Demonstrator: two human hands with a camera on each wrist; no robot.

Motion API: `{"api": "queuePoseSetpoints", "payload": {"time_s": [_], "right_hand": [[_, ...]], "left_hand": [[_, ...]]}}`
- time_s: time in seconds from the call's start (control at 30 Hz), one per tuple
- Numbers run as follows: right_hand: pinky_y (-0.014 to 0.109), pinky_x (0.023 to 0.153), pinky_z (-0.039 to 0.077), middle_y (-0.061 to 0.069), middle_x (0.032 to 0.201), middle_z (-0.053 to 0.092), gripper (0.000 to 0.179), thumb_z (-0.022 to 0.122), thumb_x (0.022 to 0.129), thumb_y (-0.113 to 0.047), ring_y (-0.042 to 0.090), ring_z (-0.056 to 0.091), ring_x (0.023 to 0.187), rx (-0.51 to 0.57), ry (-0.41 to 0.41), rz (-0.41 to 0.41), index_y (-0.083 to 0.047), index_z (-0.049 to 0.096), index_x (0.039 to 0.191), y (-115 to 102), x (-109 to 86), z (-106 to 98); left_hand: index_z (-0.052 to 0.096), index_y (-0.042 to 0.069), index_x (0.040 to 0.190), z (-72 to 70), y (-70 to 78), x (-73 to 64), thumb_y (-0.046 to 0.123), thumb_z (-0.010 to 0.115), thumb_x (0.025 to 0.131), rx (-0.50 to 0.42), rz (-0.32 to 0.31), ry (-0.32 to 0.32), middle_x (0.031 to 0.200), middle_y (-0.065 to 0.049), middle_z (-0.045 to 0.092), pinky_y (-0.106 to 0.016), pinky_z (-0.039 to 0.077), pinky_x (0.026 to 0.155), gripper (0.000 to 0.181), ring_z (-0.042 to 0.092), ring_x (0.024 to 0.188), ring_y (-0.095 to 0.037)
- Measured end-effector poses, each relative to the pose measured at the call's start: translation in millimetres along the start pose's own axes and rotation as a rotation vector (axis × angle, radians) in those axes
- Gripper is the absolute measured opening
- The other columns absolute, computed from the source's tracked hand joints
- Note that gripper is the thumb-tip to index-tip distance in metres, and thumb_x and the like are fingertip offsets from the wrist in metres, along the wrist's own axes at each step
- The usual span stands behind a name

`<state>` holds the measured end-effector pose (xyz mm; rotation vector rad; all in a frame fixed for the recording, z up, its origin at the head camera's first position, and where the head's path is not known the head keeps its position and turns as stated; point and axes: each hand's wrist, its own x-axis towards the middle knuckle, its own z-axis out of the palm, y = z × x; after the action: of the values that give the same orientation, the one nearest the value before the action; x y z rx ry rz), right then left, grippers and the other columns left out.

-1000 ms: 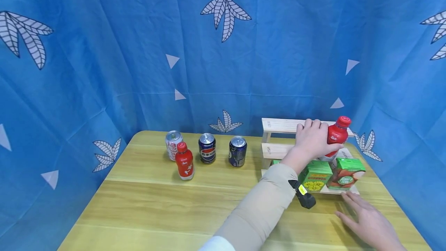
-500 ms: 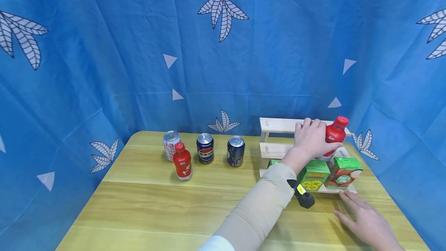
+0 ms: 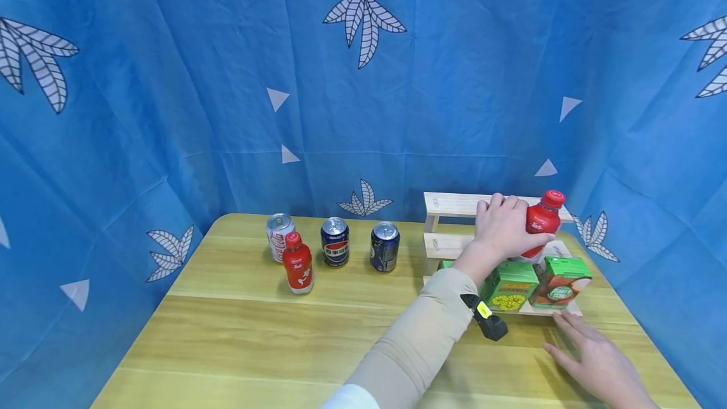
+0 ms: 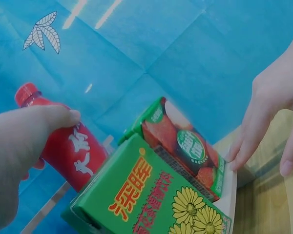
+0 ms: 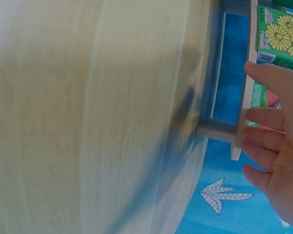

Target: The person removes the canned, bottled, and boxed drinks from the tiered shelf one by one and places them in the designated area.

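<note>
My left hand [image 3: 502,226] grips a red drink bottle [image 3: 543,221] at the right end of the rack's middle tier. In the left wrist view the thumb lies across the front of the bottle [image 4: 73,151]; its base is hidden behind the cartons. My right hand [image 3: 596,358] has its fingers extended, fingertips at the front edge of the wooden rack's [image 3: 534,310] lowest tier. On that tier stand a green carton with yellow flowers [image 3: 511,286] and a green-topped carton with red fruit [image 3: 561,283]. Part of another green carton [image 3: 445,264] shows behind the left arm.
On the wooden table [image 3: 238,346], left of the rack, stand a second red bottle [image 3: 298,264], a white cola can [image 3: 279,235] and two dark blue cans, one with a Pepsi-style label [image 3: 336,242], the other [image 3: 385,247] nearer the rack. A blue patterned curtain [image 3: 363,112] surrounds the table.
My left hand and the bottle in it have shifted slightly left relative to the rack. The right hand keeps its place at the rack's edge.
</note>
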<state>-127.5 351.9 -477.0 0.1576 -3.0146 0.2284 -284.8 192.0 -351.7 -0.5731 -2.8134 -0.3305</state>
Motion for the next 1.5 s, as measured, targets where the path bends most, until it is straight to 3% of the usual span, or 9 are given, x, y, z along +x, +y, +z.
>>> {"api": "queuePoseSetpoints", "payload": {"time_s": [0.27,0.67,1.5], "right_hand": [[0.065,0.094,0.042,0.036,0.136,0.048,0.077,0.068,0.085,-0.052,0.054,0.048,0.121,0.005,0.017,-0.017,0.006,0.053,0.134,0,-1.6,0],[0.065,0.094,0.042,0.037,0.137,0.046,0.081,0.065,0.086,-0.056,0.055,0.046,0.122,-0.004,-0.020,-0.001,0.007,0.052,0.134,1,1.1,1],[0.065,0.093,0.041,0.037,0.137,0.046,0.081,0.066,0.086,-0.055,0.056,0.046,0.121,0.023,0.005,-0.025,0.007,0.050,0.136,3,0.1,2]], "left_hand": [[0.051,0.037,0.114,-3.6,-8.5,-3.4,0.082,0.053,0.074,0.008,0.011,0.010,0.104,0.021,0.054,-0.025,0.032,0.083,0.060,0.040,0.102,-0.001],[0.053,0.037,0.120,-15.4,-29.1,-13.2,0.080,0.055,0.075,-0.027,0.020,0.040,0.113,0.021,0.056,-0.026,0.034,0.086,0.062,0.040,0.109,-0.002],[0.055,0.033,0.125,-27.3,-82.5,-40.8,0.075,0.057,0.078,-0.090,0.000,0.193,0.119,0.017,0.059,-0.030,0.036,0.089,0.063,0.043,0.112,-0.006]]}}
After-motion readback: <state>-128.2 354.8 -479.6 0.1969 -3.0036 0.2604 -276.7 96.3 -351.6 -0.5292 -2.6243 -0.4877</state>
